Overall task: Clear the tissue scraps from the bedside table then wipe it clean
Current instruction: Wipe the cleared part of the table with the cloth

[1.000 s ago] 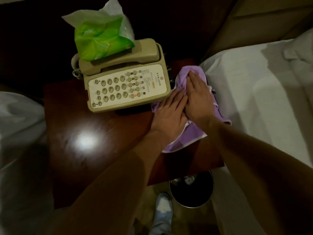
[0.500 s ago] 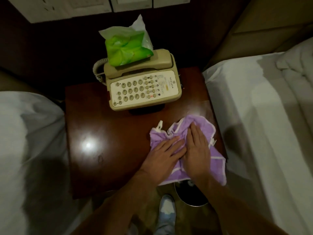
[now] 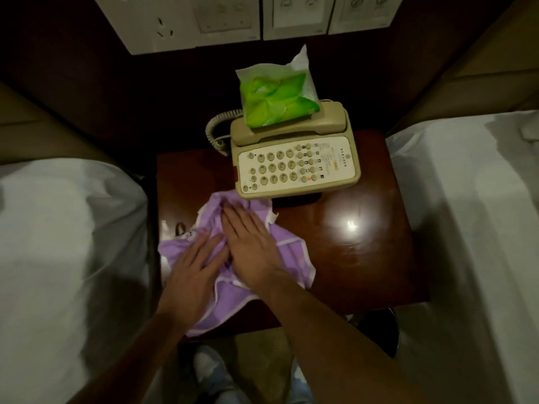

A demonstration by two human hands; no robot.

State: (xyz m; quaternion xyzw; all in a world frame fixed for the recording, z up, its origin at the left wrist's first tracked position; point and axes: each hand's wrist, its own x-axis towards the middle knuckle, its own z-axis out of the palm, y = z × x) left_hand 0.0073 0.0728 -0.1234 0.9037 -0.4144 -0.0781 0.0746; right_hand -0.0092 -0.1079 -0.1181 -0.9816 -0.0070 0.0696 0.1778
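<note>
A purple cloth with white trim lies crumpled on the front left of the dark wooden bedside table. My left hand and my right hand press flat on it side by side, fingers straight and pointing toward the phone. The cloth's near edge hangs over the table's front edge. No tissue scraps show on the tabletop. A glare spot shines on the bare wood to the right of the cloth.
A beige phone stands at the table's back, with a green tissue pack leaning on its handset. White beds flank the table on the left and right. A dark bin sits below the front right corner.
Both hands have slid the cloth from the table's right side, toward the front and then across to the front left. The phone and tissue pack have stayed put.
</note>
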